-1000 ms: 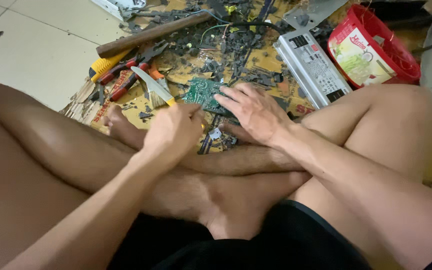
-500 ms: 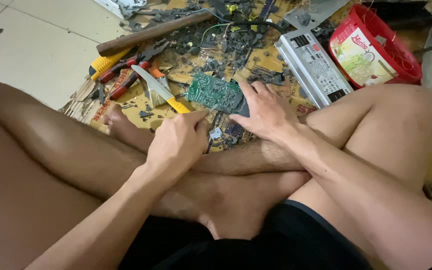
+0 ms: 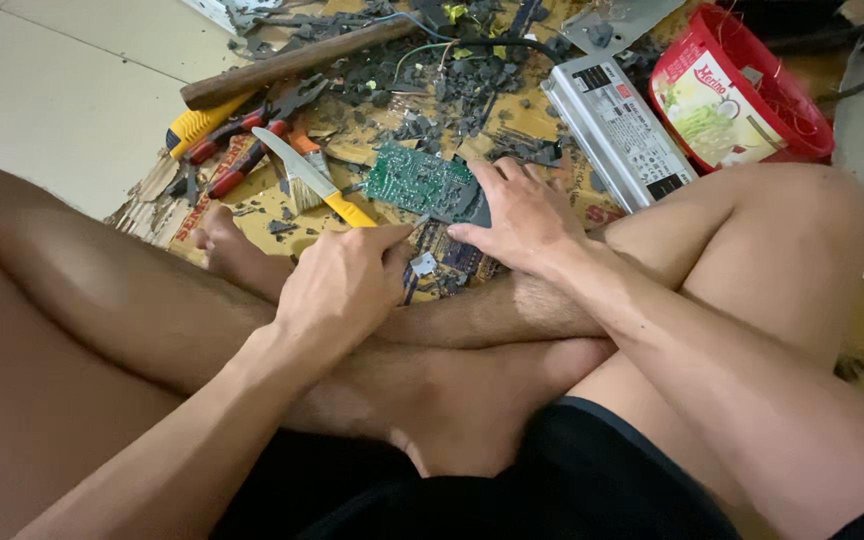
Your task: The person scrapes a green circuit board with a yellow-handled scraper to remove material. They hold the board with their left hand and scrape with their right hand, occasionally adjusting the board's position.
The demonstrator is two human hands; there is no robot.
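I sit cross-legged on the floor with both hands in front of my shins. My right hand grips the right end of a green circuit board and holds it tilted over the cardboard. My left hand is curled just below the board's near edge. It pinches a thin metal tool, and only the tool's tip shows, next to my right thumb. A knife with a yellow handle lies just left of the board.
Red-handled pliers, a paintbrush and a long wooden handle lie to the left. A silver metal box and a red basket stand to the right. Dark broken bits and wires litter the cardboard. Pale floor tiles are at left.
My right hand has slid to the board's right end and lifted it, so more of the green face shows. My left hand has moved right, closer to the board's edge.
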